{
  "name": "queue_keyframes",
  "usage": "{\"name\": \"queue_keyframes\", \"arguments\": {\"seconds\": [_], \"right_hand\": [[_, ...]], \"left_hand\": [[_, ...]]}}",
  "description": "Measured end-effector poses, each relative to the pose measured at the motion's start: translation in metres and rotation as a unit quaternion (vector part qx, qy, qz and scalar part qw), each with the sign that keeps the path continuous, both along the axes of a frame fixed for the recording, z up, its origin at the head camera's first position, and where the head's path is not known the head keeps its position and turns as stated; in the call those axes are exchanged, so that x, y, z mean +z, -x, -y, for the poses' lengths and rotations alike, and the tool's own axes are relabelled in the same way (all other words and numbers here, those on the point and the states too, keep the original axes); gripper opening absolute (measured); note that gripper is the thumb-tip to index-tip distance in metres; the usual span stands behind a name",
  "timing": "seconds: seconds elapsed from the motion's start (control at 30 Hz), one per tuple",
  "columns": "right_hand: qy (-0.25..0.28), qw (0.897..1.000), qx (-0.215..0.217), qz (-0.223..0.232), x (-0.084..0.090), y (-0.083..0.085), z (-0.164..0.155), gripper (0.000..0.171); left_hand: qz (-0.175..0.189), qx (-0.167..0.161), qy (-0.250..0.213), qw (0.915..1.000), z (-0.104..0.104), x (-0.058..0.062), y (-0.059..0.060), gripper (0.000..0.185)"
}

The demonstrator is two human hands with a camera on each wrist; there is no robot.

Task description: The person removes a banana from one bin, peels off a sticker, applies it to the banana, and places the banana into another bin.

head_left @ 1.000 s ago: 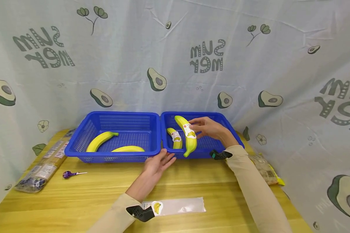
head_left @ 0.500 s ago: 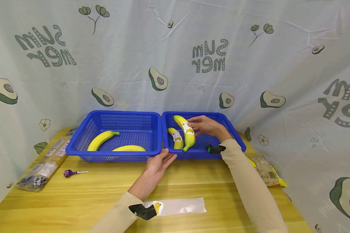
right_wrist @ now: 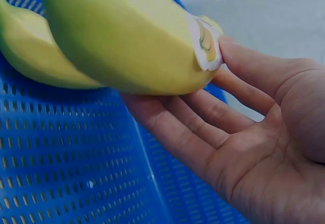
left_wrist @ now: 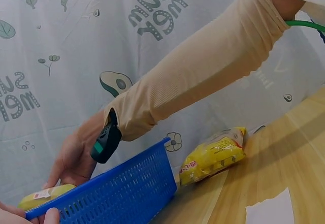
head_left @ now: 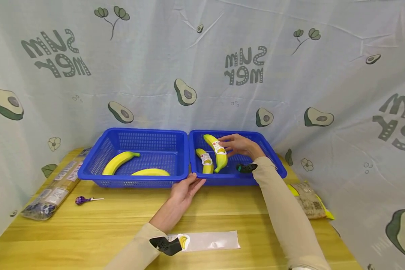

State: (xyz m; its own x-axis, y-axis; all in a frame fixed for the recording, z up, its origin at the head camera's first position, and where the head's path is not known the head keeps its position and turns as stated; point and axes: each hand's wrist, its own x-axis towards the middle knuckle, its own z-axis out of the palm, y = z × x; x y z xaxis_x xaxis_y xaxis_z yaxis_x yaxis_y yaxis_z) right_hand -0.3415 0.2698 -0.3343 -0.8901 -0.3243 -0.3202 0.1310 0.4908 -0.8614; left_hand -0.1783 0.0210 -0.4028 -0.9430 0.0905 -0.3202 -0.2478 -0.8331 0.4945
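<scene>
In the head view my right hand point(head_left: 237, 145) holds a labelled banana point(head_left: 221, 160) low inside the right blue basket point(head_left: 229, 181). The right wrist view shows the thumb point(right_wrist: 244, 64) against the white banana label point(right_wrist: 205, 46) and fingers curled beneath the fruit. Just left of it, a second labelled banana point(head_left: 207, 168) lies in the same basket. My left hand point(head_left: 183, 189) grips the basket's front rim near the left corner, with digits on either side of the rim in the left wrist view.
A second blue basket point(head_left: 131, 183) adjoins on the left, holding two bananas without visible labels, one curved point(head_left: 116, 164). A clear strip with a banana label point(head_left: 209, 240), a lollipop point(head_left: 82, 200), a long wrapped package point(head_left: 55, 193) and a yellow bag point(head_left: 310, 202) lie on the table.
My right hand has lowered the labelled banana into the right basket and shifted it slightly away from the front rim. The left hand stays at the rim.
</scene>
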Motion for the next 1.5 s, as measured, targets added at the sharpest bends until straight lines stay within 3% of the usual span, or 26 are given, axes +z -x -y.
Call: {"name": "queue_keyframes", "arguments": {"seconds": [0.6,1.0,1.2,1.5], "right_hand": [[0.0,0.997,-0.033,0.067,-0.019,0.009,-0.002,0.057],[-0.032,0.998,0.01,0.049,-0.03,0.009,0.001,0.055],[-0.037,0.998,0.002,0.055,-0.03,0.009,0.003,0.05],[-0.067,0.997,-0.01,0.043,-0.03,0.007,0.006,0.043]], "left_hand": [[-0.009,-0.001,-0.034,0.9994,0.003,0.0,0.001,0.011],[-0.019,-0.022,-0.022,0.9993,0.006,-0.002,0.0,0.012],[-0.01,-0.007,-0.023,0.9997,0.004,-0.002,0.001,0.016],[-0.002,-0.015,-0.029,0.9995,0.005,-0.001,0.002,0.012]]}}
